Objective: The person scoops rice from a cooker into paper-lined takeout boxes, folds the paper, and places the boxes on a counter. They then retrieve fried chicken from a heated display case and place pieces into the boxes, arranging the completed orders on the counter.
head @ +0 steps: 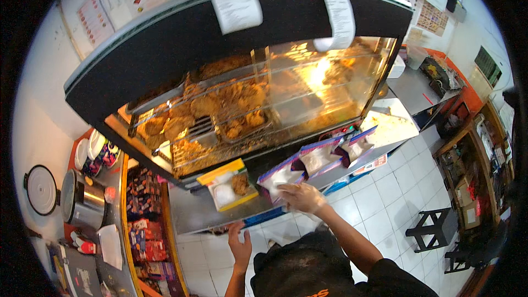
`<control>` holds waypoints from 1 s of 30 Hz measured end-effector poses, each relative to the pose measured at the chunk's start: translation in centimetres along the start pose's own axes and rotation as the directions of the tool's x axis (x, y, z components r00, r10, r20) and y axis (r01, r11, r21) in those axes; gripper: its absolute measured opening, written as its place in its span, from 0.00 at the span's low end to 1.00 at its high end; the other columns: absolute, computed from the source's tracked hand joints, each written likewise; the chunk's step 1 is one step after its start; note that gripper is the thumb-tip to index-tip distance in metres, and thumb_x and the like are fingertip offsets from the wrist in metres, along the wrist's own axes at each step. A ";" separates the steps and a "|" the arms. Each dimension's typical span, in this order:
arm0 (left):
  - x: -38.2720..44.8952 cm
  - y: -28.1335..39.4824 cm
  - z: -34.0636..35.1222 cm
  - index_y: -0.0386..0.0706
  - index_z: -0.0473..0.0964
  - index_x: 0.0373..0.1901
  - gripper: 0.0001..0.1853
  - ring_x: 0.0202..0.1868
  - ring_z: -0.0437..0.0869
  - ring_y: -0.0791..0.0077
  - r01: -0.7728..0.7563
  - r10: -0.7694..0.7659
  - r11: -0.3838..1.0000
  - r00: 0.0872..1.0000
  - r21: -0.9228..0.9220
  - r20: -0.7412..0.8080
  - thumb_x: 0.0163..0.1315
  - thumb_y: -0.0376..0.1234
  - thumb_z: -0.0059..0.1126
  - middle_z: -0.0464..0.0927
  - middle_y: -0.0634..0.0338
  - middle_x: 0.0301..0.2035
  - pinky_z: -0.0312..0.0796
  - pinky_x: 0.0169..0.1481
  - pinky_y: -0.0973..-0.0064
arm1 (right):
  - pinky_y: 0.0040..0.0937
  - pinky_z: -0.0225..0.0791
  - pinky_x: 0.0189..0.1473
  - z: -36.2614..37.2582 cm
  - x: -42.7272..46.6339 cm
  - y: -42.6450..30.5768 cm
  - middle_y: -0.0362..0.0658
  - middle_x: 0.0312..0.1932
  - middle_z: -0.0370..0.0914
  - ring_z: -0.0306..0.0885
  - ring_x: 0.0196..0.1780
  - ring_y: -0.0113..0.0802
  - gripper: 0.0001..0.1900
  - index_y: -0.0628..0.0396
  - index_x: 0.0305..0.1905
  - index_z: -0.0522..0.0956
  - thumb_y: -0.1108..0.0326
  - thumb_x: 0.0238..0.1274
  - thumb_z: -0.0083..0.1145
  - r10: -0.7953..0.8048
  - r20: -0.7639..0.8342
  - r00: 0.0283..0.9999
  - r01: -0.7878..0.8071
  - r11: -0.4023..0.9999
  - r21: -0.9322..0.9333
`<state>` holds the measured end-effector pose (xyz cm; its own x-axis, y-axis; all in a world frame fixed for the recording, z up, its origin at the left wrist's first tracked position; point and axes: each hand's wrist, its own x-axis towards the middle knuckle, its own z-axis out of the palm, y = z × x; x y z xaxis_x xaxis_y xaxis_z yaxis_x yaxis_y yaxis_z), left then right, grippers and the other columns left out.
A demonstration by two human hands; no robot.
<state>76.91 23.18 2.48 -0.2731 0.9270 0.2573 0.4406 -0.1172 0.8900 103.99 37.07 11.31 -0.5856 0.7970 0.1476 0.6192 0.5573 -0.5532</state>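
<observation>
My right hand (303, 198), seemingly in a clear plastic glove, is over the front edge of an open purple-and-white paper box (284, 177). Motion blur hides whether its fingers grip anything. Two similar boxes (319, 161) (354, 150) stand in a row to the right, with white contents. To the left lies an open yellow-edged box (243, 200) holding white rice (224, 194) and a piece of fried chicken (239, 184). My left hand (240, 242) is empty, fingers apart, near the front edge of the metal counter (198, 212).
A lit glass food warmer (264, 123) with fried chicken on racks and trays rises behind the boxes. Paper slips (237, 10) hang from its top. A large metal pot (86, 200) stands at left, beside shelves of packages (146, 235). Black stools (433, 229) are at right.
</observation>
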 end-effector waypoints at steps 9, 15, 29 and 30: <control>16.4 -0.2 4.8 0.40 0.84 0.42 0.11 0.51 0.82 0.50 -0.215 0.181 0.769 0.976 0.603 0.118 0.59 0.32 0.64 0.83 0.50 0.46 0.72 0.58 0.56 | 0.27 0.78 0.35 -8.9 -12.4 10.9 0.45 0.44 0.88 0.82 0.33 0.25 0.26 0.59 0.68 0.73 0.53 0.75 0.56 0.538 0.061 0.841 -0.440 0.614 0.655; 16.3 -3.1 8.7 0.42 0.87 0.40 0.12 0.47 0.83 0.53 -0.374 0.136 0.450 0.926 0.811 0.352 0.55 0.31 0.60 0.84 0.51 0.45 0.74 0.50 0.57 | 0.31 0.77 0.45 -13.9 -16.2 17.9 0.41 0.46 0.86 0.83 0.45 0.31 0.20 0.51 0.63 0.77 0.55 0.73 0.57 0.641 0.037 0.767 -0.449 0.494 0.745; 24.6 29.7 27.9 0.47 0.53 0.78 0.44 0.79 0.41 0.43 -0.466 0.561 0.826 0.724 0.317 -0.401 0.67 0.52 0.61 0.47 0.43 0.77 0.36 0.79 0.38 | 0.21 0.70 0.27 -27.7 -6.2 21.3 0.45 0.37 0.87 0.77 0.27 0.21 0.19 0.56 0.61 0.77 0.60 0.73 0.59 0.616 -0.346 0.708 0.045 0.449 0.893; 26.5 29.9 29.5 0.49 0.47 0.81 0.48 0.80 0.35 0.41 -0.444 0.548 0.833 0.746 0.330 -0.378 0.67 0.57 0.59 0.42 0.43 0.78 0.32 0.78 0.36 | 0.21 0.70 0.27 -27.4 -5.9 21.1 0.45 0.37 0.87 0.77 0.27 0.21 0.19 0.57 0.61 0.78 0.60 0.73 0.59 0.596 -0.333 0.731 0.057 0.433 0.900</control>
<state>108.06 54.75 24.83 -0.2860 0.4927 0.8218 0.7707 -0.3913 0.5028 134.86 50.52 21.27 0.1150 0.9920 0.0514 -0.2363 0.0776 -0.9686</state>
